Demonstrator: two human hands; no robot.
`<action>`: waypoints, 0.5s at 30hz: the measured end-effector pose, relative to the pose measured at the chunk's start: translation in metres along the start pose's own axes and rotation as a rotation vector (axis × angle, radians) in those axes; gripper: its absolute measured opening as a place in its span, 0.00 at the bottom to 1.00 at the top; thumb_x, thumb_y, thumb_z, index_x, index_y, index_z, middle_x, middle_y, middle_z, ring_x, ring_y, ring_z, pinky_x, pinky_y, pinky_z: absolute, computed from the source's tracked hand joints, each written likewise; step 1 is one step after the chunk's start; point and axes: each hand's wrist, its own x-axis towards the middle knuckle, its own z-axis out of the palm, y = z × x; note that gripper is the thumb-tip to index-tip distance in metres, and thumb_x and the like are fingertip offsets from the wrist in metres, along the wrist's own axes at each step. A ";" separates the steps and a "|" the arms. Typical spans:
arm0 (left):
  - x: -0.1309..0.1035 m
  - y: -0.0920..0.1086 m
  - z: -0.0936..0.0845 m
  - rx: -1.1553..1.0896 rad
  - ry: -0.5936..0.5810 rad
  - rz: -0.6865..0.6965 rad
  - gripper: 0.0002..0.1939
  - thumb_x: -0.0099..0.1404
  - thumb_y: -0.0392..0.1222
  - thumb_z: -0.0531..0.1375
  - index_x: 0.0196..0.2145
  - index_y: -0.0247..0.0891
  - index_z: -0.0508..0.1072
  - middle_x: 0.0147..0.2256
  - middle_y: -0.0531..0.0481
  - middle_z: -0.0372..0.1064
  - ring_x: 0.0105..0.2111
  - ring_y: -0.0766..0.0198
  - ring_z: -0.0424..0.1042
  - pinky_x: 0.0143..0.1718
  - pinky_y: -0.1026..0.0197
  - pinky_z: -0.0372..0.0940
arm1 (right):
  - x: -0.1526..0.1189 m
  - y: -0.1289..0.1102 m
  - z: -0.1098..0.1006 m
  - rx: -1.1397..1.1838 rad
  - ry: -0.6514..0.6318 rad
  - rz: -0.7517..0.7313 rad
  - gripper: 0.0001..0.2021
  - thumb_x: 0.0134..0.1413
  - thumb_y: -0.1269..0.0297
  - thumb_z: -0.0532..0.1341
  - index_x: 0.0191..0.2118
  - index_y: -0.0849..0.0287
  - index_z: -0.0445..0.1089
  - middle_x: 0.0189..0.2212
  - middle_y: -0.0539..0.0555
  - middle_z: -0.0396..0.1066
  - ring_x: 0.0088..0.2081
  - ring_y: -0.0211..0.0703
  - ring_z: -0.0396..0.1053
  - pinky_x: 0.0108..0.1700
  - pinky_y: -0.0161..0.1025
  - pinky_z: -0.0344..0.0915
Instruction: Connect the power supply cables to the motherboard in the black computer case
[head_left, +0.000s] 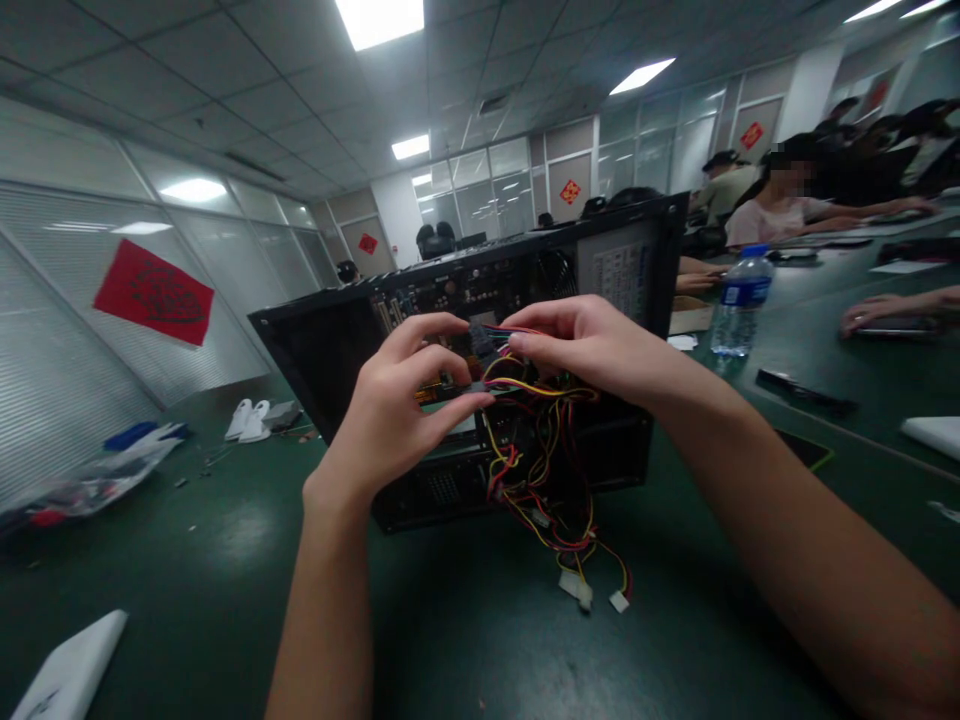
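Observation:
An open black computer case (300, 350) stands on the green table, its inside facing me. In front of it, my left hand (409, 395) pinches a dark connector (477, 386) between thumb and fingers. My right hand (581, 340) is closed on a bundle of thin coloured wires (504, 333) just right of another dark connector (481, 345). Red, yellow and black cables (555, 440) hang out of the case below both hands. Their white plugs (576, 588) lie on the table at the front.
A water bottle (739, 305) with a blue cap stands right of the case. Plastic bags (105, 480) and small white items (247, 420) lie at the left. A white box (71, 670) is near the front left. Other people sit along the right.

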 end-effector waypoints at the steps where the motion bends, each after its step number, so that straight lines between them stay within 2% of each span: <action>1: 0.000 0.001 0.001 -0.007 -0.008 0.004 0.08 0.64 0.42 0.67 0.33 0.38 0.72 0.53 0.42 0.71 0.55 0.54 0.71 0.57 0.52 0.68 | -0.001 -0.001 -0.001 -0.014 0.011 -0.003 0.19 0.56 0.53 0.67 0.45 0.64 0.76 0.32 0.55 0.75 0.32 0.40 0.70 0.34 0.36 0.68; 6: 0.000 0.002 0.001 0.007 0.013 0.004 0.08 0.64 0.42 0.67 0.34 0.38 0.72 0.56 0.41 0.68 0.57 0.53 0.69 0.59 0.50 0.67 | -0.002 -0.001 -0.001 0.029 0.055 -0.022 0.14 0.54 0.57 0.67 0.41 0.61 0.73 0.34 0.54 0.75 0.35 0.41 0.72 0.38 0.38 0.71; 12: -0.001 0.001 0.002 0.038 0.039 0.029 0.08 0.65 0.42 0.66 0.36 0.38 0.72 0.56 0.41 0.68 0.57 0.54 0.70 0.58 0.50 0.68 | -0.005 -0.008 0.006 0.064 -0.040 -0.012 0.15 0.54 0.55 0.67 0.42 0.61 0.76 0.35 0.54 0.76 0.37 0.43 0.74 0.40 0.40 0.71; 15: 0.000 0.002 0.003 0.039 0.026 0.044 0.08 0.65 0.42 0.66 0.36 0.38 0.71 0.55 0.41 0.70 0.55 0.55 0.71 0.56 0.52 0.69 | -0.005 -0.008 0.009 0.055 -0.036 -0.014 0.15 0.53 0.56 0.67 0.41 0.62 0.76 0.35 0.54 0.76 0.37 0.42 0.74 0.39 0.39 0.71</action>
